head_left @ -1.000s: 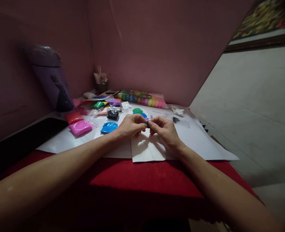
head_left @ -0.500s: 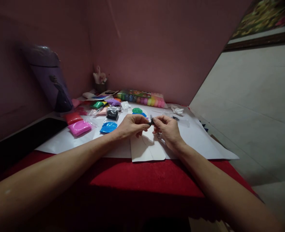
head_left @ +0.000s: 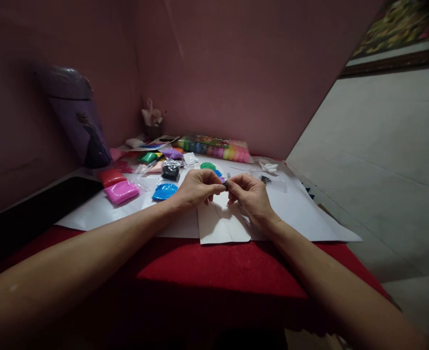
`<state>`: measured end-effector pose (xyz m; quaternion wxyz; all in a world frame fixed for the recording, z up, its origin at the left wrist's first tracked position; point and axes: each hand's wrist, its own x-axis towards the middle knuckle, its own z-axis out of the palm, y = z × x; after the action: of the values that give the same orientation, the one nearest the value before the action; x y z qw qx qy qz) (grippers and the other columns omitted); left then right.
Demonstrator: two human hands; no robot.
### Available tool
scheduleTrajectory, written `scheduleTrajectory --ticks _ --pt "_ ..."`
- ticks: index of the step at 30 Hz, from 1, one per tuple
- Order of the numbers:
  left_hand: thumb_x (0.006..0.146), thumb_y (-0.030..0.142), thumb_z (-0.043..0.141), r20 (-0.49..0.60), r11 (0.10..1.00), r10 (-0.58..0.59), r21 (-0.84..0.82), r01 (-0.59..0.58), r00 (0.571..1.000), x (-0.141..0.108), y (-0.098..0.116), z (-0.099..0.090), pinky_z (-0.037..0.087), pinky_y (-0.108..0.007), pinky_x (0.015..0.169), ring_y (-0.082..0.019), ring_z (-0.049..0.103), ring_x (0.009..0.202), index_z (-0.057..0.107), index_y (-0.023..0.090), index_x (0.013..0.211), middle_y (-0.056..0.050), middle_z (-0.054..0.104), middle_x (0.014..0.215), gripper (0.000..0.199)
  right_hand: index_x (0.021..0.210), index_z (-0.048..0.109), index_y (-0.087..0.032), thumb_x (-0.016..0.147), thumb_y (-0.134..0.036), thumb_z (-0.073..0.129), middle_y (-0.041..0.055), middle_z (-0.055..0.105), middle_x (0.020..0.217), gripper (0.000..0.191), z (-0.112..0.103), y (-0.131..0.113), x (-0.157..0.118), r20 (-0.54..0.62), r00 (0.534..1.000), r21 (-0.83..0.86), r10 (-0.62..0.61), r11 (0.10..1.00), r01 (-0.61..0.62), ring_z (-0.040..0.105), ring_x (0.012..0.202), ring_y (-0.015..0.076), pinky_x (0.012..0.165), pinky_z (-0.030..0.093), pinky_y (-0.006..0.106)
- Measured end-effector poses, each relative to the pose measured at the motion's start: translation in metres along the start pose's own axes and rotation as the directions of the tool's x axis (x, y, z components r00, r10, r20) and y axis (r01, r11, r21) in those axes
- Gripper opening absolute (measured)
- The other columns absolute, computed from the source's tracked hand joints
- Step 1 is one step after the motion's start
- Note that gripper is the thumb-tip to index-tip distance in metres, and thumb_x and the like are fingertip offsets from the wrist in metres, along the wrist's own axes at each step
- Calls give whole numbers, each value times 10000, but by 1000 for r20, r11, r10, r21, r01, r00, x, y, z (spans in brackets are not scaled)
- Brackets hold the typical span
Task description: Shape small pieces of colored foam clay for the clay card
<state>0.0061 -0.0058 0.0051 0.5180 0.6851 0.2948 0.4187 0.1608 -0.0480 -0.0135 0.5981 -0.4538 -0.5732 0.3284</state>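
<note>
Dark bit: between the fingertips, over the card; probably light, soft, easily squashed; best pinched gently at its ends.
Left hand: narrow pinch on it.
Right hand: pinching it too.
Card: under both hands.
Blue bag: near the left wrist.

Free room is found right of the hands, where the white sheet lies bare toward its near corner – passage left is blocked by the blue packet and the black packet; the far side is closed by the long multicoloured pack.
</note>
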Motion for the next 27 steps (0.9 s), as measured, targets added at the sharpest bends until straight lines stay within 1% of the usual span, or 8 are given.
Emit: scheduleTrajectory --ticks 5,8,10,14,16,19,23,27 --pt "733 78 693 22 999 -43 3 43 999 1 -1 -1 417 -176 352 -67 502 353 571 126 739 45 548 462 131 736 642 -169 787 -433 687 -27 576 546 273 0 1 -1 49 999 -16 -13 1000 14 530 452 95 451 489 244" --pt "766 72 657 43 996 -86 25 85 995 0 0 0 418 -177 364 -67 490 345 614 106 857 51 543 454 107 827 642 -176 774 -427 697 -29 593 586 263 0 1 0 32 999 17 -17 1000 16 548 477 102 459 509 249" --pt "781 69 634 62 995 -98 29 97 993 0 1 0 423 -180 378 -65 493 358 636 95 891 45 554 470 113 873 623 -182 743 -404 730 -31 607 611 278 0 1 0 12 1000 53 -13 999 12 567 499 111 458 517 252" --pt "787 97 630 91 995 -96 -5 97 991 0 1 0 428 -181 396 -64 503 388 653 93 804 33 559 486 29 767 610 -176 761 -409 715 -18 607 585 255 -1 1 0 21 1000 5 -9 1000 9 564 496 107 447 491 236" --pt "784 114 639 85 993 -101 -46 105 991 1 0 -1 434 -186 405 -63 508 394 640 100 766 22 579 510 23 748 616 -175 781 -427 694 -12 609 586 265 -1 1 0 31 999 -16 -22 1000 22 563 504 108 450 485 235" --pt "789 131 637 76 990 -105 -83 111 992 2 0 -3 415 -184 406 -60 514 388 615 111 709 5 603 527 85 799 635 -178 762 -418 721 1 641 657 258 -1 1 -2 62 997 -36 -43 998 45 589 573 124 478 502 246" --pt "813 130 609 99 992 -98 -70 105 990 2 0 -5 371 -171 396 -64 510 360 607 115 674 16 554 433 140 849 618 -185 752 -342 744 7 671 731 224 1 0 -6 95 992 -133 -83 986 96 596 611 131 492 502 251" --pt "785 206 680 126 990 -80 -108 94 989 1 -2 -5 407 -178 416 -64 535 393 632 104 702 4 601 508 140 840 598 -187 792 -300 699 7 672 730 159 2 -3 -8 93 988 -181 -121 974 136 610 645 139 524 511 259"
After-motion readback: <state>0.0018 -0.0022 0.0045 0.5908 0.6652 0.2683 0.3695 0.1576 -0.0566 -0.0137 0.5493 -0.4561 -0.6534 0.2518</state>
